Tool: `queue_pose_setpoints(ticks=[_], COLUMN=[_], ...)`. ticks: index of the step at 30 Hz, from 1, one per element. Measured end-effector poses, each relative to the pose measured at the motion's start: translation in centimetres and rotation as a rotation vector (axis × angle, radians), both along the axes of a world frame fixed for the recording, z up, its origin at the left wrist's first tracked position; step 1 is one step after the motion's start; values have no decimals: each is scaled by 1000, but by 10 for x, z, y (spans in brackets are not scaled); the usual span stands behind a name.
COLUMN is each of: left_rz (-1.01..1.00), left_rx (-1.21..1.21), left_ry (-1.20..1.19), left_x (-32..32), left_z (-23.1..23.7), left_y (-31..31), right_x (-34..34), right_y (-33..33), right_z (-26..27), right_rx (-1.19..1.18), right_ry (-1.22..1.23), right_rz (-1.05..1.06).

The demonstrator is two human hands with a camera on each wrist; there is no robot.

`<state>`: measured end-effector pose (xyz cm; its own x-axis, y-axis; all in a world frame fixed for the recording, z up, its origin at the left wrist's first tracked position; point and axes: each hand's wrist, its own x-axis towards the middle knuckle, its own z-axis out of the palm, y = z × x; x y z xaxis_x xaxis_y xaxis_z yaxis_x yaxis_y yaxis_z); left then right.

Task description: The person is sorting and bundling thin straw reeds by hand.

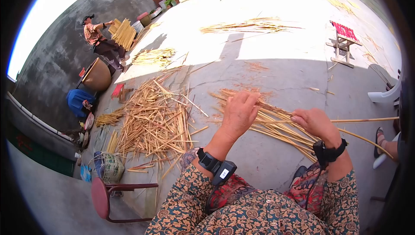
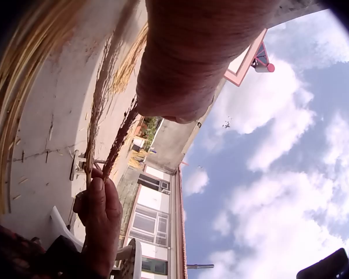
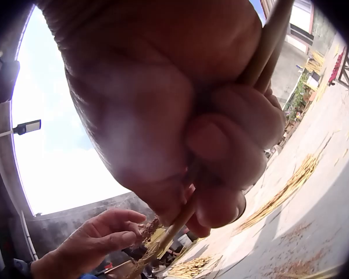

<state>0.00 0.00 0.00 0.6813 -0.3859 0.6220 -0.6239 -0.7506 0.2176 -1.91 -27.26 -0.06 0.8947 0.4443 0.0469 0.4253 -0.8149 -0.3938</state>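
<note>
My right hand [image 1: 315,124] grips a couple of long straw-coloured stalks [image 1: 367,120], their plain ends running out to the right. In the right wrist view its curled fingers [image 3: 227,145] wrap round these stalks. Brown bristly seed heads [image 1: 276,107] stretch from it toward my left hand [image 1: 240,111]. The left fingers bend over the far part of these heads; in the right wrist view the left hand [image 3: 93,238] has thumb and fingers about a brown head. In the left wrist view the right hand [image 2: 102,215] pinches the stalks. More stalks [image 1: 285,133] lie on the ground below.
A large heap of cut stalks [image 1: 151,122] covers the ground at left, near a woven basket [image 1: 108,168] and a stool [image 1: 101,198]. Another person [image 1: 101,40] carries a bundle [image 1: 123,34] by the wall. A folding stool [image 1: 343,42] stands at right; someone's foot [image 1: 379,142] shows below it.
</note>
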Motion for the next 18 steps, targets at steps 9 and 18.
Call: queue_pose_setpoints(ticks=[9,18], left_rz=[-123,-219], left_rx=[49,-32], left_ry=[29,87], left_x=[6,-3], left_z=[-14,-10], left_y=[-5,-21], right_x=[-5,-1], right_y=[-6,-4], right_z=[-1,-2], right_rx=[-50,-61], right_ry=[25,97], right_rz=[25,-20])
